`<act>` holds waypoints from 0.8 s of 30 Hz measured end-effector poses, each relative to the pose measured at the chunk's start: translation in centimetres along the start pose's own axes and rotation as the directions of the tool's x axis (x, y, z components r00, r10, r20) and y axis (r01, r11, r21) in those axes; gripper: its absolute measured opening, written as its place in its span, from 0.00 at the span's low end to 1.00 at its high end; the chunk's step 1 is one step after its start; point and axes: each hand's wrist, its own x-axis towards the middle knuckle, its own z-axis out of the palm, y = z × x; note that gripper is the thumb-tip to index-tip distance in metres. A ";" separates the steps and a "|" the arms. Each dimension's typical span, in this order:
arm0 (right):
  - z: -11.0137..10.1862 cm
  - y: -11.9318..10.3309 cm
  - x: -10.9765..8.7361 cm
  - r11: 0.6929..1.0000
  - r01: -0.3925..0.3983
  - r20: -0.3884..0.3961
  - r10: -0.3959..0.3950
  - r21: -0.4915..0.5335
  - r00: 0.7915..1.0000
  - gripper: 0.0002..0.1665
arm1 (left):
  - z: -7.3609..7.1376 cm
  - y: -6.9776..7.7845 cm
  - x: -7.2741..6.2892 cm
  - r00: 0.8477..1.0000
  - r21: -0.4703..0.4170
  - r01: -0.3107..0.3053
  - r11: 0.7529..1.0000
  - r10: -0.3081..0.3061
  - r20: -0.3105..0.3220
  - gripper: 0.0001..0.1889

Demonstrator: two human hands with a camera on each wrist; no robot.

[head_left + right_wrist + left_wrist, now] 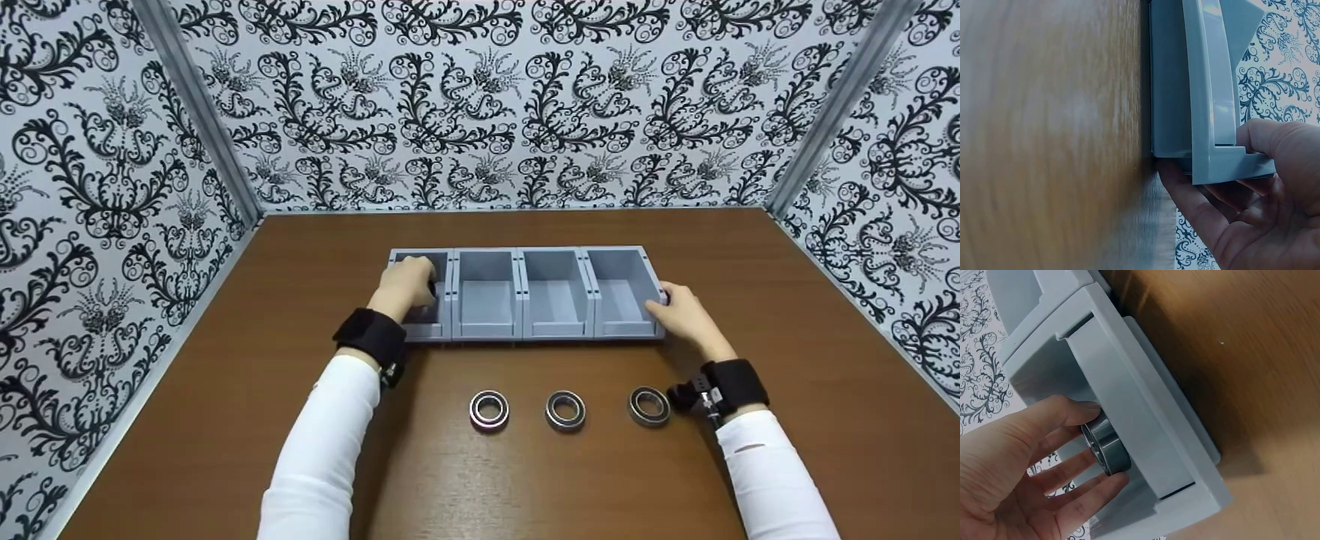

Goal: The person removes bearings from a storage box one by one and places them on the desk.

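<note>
My left hand (407,286) reaches into the leftmost grey bin (427,331) of a joined row. In the left wrist view, its thumb and fingers pinch a metal ball bearing (1114,449) inside that bin, close to the front lip; the head view hides this bearing behind the hand. At the far right end, my right hand (686,319) grips the outer side of the rightmost bin (630,328), thumb over the rim. The right wrist view shows fingers (1193,208) under and beside the bin's corner (1230,164).
Three more bearings lie spaced apart on the brown table in front of the bins: a left one (489,427), a middle one (565,427) and a right one (649,422) near the right wrist strap. Patterned walls (480,112) enclose the table's back and sides.
</note>
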 end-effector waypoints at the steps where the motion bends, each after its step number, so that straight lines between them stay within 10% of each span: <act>1: 0.0 0.0 0.0 1.000 0.001 0.002 -0.001 -0.005 1.000 0.25 | -0.1 0.0 0.0 1.000 0.001 -0.006 1.000 0.006 -0.002 0.10; 24: -0.1 0.0 -0.1 1.000 0.005 -0.021 -0.006 -0.004 1.000 0.23 | -1.3 0.3 -0.7 1.000 -0.033 0.009 0.999 -0.009 0.014 0.21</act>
